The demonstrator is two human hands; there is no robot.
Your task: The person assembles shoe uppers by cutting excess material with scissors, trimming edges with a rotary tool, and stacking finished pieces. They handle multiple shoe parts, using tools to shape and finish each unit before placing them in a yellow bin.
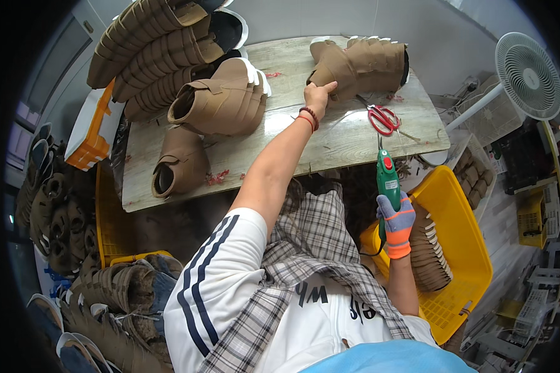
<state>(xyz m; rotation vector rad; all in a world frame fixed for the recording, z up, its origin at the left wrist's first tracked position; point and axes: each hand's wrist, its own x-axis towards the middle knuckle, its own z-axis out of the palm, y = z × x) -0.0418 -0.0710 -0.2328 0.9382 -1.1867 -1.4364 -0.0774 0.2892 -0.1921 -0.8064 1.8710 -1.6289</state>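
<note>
At the far right of the worktable [280, 146], my left hand [320, 98] grips the near end of a row of nested brown boot uppers [339, 69]. Its thumb side shows on the brown material; the other fingers are partly hidden. My right hand [397, 224], in a grey and orange glove, is closed around a green handheld power tool [387, 177] with a red button. The tool points up, its thin tip near the table's front edge and close to red-handled scissors [384, 119]. It stands apart from the uppers.
More brown uppers [221, 102] stand on the table's left, beside a tall stack [149, 46]. A yellow basket [457, 248] with nested uppers is at my right. A white fan [529, 78] stands at the far right. Piled uppers [112, 298] lie at my left.
</note>
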